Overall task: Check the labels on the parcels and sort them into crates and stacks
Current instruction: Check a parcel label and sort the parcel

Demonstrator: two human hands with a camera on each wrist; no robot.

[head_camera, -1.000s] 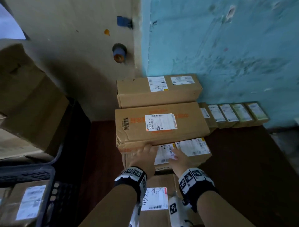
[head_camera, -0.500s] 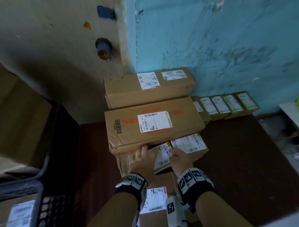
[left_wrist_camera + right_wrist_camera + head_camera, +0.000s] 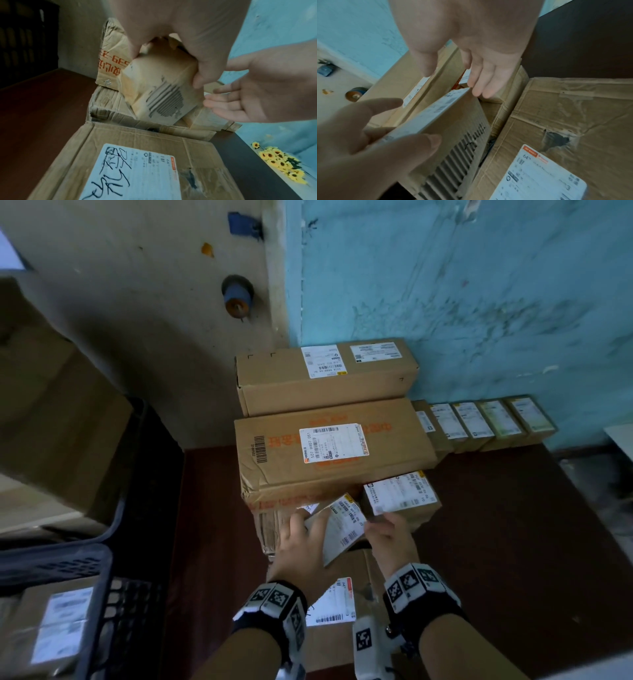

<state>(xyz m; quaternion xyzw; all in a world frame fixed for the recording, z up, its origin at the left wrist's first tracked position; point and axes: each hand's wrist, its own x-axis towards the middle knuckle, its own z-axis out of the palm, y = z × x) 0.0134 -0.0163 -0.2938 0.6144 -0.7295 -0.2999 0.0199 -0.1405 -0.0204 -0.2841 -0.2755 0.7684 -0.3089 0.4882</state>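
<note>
Two walls meet in the corner here, a beige wall [image 3: 137,320] on the left and a scuffed turquoise wall [image 3: 479,285] on the right, with a dark reddish-brown table [image 3: 513,525] pushed up against them. On the left edge sits a dark plastic crate [image 3: 102,594] with a labelled cardboard parcel [image 3: 51,628] lying inside it; behind that a big plain carton [image 3: 61,422] leans over another dark crate, can't tell what's in that one.

On the table the parcels are stacked in steps: a long box [image 3: 325,378] against the corner, then a wider long box with orange print [image 3: 329,453] in front of it, both with their long axis running left to right and labels facing up. Beside them, along the turquoise wall, a row of small boxes [image 3: 479,422] stands side by side. A flat box with a scribbled label [image 3: 137,169] lies nearest the person.

The small parcel [image 3: 337,529] is right at the front of the orange-print box, tilted up off the stack, white label facing up and right, long axis running diagonally. Its underside has the paper torn off, showing corrugation. The left hand [image 3: 301,546] grips it, thumb and fingers clamped around its near end. The right hand [image 3: 388,537] is just beside it, fingers straight and loosely together, fingertips [image 3: 477,89] at the parcel's far corner. Another labelled box [image 3: 400,494] sits just behind that hand.
</note>
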